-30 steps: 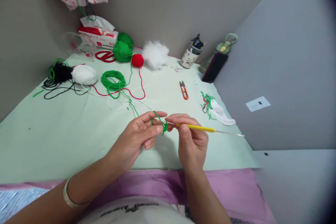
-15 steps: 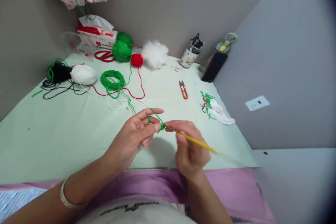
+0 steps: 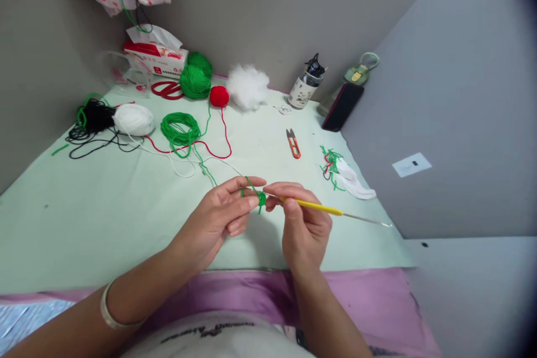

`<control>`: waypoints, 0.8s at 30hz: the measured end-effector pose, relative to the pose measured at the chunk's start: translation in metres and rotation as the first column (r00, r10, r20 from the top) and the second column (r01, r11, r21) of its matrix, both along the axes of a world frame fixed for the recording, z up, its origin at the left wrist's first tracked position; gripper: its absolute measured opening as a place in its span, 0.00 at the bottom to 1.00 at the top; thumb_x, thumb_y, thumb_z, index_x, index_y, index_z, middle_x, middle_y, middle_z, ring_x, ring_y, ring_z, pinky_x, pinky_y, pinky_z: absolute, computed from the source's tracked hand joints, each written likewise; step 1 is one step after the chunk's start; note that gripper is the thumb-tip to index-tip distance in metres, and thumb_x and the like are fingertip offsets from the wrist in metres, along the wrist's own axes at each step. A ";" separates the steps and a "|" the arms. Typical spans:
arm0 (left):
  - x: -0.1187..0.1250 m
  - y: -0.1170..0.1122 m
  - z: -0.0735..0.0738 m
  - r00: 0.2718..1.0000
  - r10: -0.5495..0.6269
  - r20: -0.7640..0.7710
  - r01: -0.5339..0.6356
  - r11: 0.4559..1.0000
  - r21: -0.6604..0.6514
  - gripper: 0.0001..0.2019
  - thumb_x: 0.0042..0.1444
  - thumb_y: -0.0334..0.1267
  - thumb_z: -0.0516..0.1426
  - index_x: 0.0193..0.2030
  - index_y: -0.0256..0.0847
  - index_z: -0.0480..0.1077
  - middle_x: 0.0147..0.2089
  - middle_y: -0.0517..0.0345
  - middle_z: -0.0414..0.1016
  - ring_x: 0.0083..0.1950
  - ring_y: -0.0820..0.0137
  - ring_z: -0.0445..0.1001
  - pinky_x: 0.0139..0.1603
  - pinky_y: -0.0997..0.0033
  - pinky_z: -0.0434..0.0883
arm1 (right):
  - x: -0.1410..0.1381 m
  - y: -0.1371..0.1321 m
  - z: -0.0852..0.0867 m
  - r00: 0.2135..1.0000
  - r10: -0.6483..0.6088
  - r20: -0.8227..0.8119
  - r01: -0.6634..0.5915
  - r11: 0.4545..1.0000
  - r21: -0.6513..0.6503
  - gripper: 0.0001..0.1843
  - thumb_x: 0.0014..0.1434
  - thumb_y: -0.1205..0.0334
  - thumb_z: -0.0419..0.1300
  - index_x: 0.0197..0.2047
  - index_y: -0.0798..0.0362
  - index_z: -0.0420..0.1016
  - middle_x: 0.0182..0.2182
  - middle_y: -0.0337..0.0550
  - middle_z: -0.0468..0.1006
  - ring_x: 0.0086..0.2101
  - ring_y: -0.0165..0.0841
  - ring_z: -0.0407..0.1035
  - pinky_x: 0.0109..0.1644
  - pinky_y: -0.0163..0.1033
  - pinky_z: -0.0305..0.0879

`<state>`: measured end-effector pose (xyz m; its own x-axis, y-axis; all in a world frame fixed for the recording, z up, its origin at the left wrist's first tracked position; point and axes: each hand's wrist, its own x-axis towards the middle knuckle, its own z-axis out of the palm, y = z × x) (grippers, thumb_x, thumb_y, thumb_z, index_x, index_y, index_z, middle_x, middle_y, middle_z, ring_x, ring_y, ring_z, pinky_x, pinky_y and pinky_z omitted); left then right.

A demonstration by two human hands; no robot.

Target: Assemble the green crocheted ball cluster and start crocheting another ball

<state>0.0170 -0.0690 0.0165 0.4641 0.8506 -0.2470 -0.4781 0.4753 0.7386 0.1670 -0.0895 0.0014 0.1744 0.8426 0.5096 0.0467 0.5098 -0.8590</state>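
Observation:
My left hand (image 3: 220, 218) pinches a small green crochet piece (image 3: 261, 199) between thumb and fingers, with the green yarn strand (image 3: 210, 170) running over its forefinger back to a loose green coil (image 3: 181, 127). My right hand (image 3: 302, 225) grips a yellow-handled crochet hook (image 3: 312, 206) close to the piece; the hook's metal end sticks out to the right. Both hands hover just above the pale green table cover (image 3: 104, 207), near its front edge.
At the back lie green yarn balls (image 3: 195, 79), a red ball (image 3: 219, 96), white stuffing (image 3: 248, 86), white yarn (image 3: 133, 118), black yarn (image 3: 95, 117), red scissors (image 3: 166, 89) and a tissue pack (image 3: 154, 56). Orange snips (image 3: 293, 143), yarn scraps (image 3: 340, 173), a jar (image 3: 304, 89) and a phone (image 3: 342, 106) sit right.
The right hand swung the hook down and then back up to level. The left hand kept its pinch on the green piece, shifting only slightly.

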 end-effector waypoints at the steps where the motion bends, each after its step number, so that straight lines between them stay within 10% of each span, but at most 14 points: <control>1: 0.000 0.000 -0.001 1.000 0.009 -0.016 -0.009 1.000 0.022 0.13 0.57 0.36 0.66 0.49 0.39 0.76 0.26 0.68 0.62 0.20 0.85 0.51 0.20 0.81 0.52 | 0.000 0.000 0.000 1.000 0.000 0.004 0.000 1.000 0.001 0.10 0.68 0.65 0.57 0.44 0.48 0.81 0.38 0.44 0.81 0.32 0.31 0.74 0.34 0.39 0.74; 7: 0.003 -0.001 -0.003 0.989 0.089 -0.119 -0.075 0.990 0.120 0.13 0.57 0.38 0.67 0.49 0.43 0.78 0.35 0.64 0.67 0.23 0.85 0.59 0.23 0.80 0.57 | -0.001 -0.005 -0.001 0.981 -0.073 0.177 0.060 0.995 0.074 0.13 0.67 0.71 0.56 0.46 0.47 0.80 0.37 0.42 0.81 0.34 0.31 0.75 0.37 0.40 0.75; 12: 0.006 -0.002 -0.005 0.999 0.042 -0.016 -0.042 0.999 0.017 0.19 0.56 0.39 0.67 0.54 0.43 0.76 0.28 0.67 0.63 0.21 0.85 0.55 0.22 0.82 0.56 | 0.000 -0.010 -0.009 0.803 -0.311 0.508 0.159 0.934 0.320 0.18 0.63 0.72 0.61 0.53 0.42 0.80 0.46 0.45 0.80 0.43 0.36 0.76 0.43 0.42 0.76; 20: 0.002 0.002 -0.004 0.996 0.071 0.051 -0.070 0.997 -0.020 0.15 0.56 0.34 0.67 0.50 0.40 0.79 0.28 0.67 0.61 0.21 0.86 0.48 0.20 0.84 0.52 | 0.003 -0.003 0.002 0.997 -0.076 0.011 0.075 0.997 0.026 0.11 0.68 0.67 0.57 0.42 0.47 0.81 0.34 0.41 0.78 0.29 0.30 0.71 0.32 0.39 0.70; 24: 0.004 0.000 -0.005 0.997 0.074 -0.017 -0.073 0.996 0.057 0.17 0.55 0.36 0.68 0.52 0.45 0.78 0.32 0.65 0.68 0.23 0.86 0.54 0.21 0.84 0.54 | 0.001 -0.002 0.001 0.996 0.008 0.093 -0.007 1.000 -0.012 0.09 0.66 0.66 0.59 0.42 0.47 0.82 0.38 0.44 0.82 0.38 0.34 0.75 0.39 0.42 0.73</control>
